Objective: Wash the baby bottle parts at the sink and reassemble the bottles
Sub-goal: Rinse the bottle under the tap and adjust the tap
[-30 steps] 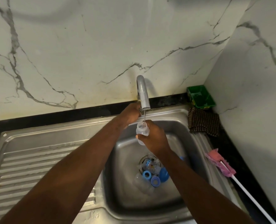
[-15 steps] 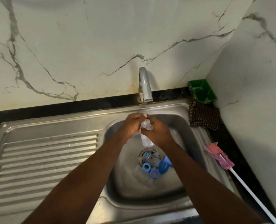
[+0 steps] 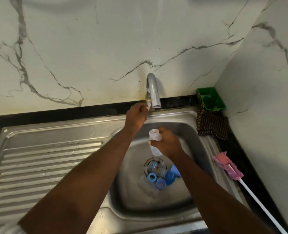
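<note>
My right hand (image 3: 168,143) grips a clear baby bottle (image 3: 155,138) over the steel sink basin (image 3: 187,132), its open neck pointing up and to the left. My left hand (image 3: 136,115) reaches up to the base of the tap (image 3: 153,92), fingers at the tap handle. No water stream is visible. At the bottom of the basin, around the drain, lie two blue screw rings (image 3: 152,177) (image 3: 161,184), a blue cap (image 3: 171,174), a clear printed bottle (image 3: 155,168) and another clear part (image 3: 148,184).
A ribbed steel draining board (image 3: 43,162) lies to the left of the basin. A green tub (image 3: 210,98) sits in the back right corner, with a dark checked cloth (image 3: 212,125) in front of it. A pink-headed bottle brush (image 3: 227,166) with a white handle lies along the right edge.
Half a second ago both hands were together on the bottle. My left hand has left it and risen to the tap. The bottle stays in my right hand, below the spout.
</note>
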`<state>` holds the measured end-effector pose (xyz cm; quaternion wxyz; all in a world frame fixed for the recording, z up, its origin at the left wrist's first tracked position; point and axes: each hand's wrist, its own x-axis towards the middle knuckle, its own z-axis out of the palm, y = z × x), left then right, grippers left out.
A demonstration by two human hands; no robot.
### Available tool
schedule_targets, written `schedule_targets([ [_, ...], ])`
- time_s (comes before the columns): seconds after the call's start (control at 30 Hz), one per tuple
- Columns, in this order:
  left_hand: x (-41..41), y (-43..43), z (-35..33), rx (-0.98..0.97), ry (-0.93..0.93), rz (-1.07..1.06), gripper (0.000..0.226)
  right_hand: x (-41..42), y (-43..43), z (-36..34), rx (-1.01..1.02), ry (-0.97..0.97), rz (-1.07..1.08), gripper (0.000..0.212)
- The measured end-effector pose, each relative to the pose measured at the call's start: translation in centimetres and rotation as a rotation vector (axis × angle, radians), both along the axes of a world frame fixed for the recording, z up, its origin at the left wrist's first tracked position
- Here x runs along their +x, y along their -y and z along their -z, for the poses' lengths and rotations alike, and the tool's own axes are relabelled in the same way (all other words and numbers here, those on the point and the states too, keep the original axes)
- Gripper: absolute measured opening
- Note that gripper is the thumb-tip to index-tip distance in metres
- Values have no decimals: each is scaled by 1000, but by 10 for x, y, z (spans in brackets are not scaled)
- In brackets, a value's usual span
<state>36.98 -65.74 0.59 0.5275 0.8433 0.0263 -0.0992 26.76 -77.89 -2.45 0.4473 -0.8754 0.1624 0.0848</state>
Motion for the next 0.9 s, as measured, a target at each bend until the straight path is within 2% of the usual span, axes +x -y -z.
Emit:
schedule_targets([
  [0.13, 10, 17, -20, 214, 127, 82, 20, 8, 5, -8, -22, 35, -7, 42],
  [0.27, 11, 25, -26, 291, 155, 92, 29, 11, 12, -10, -16, 34, -12, 46],
  [0.43, 14, 24, -31, 336, 166, 118, 34, 10, 19, 0, 6, -47, 17, 42],
  [0.63, 20, 23, -32, 381, 181, 142, 30, 9, 20, 13, -113, -237, -70, 52],
  [0.9, 21, 21, -29, 370, 213, 127, 28, 7, 29, 16, -167, -320, -107, 69],
])
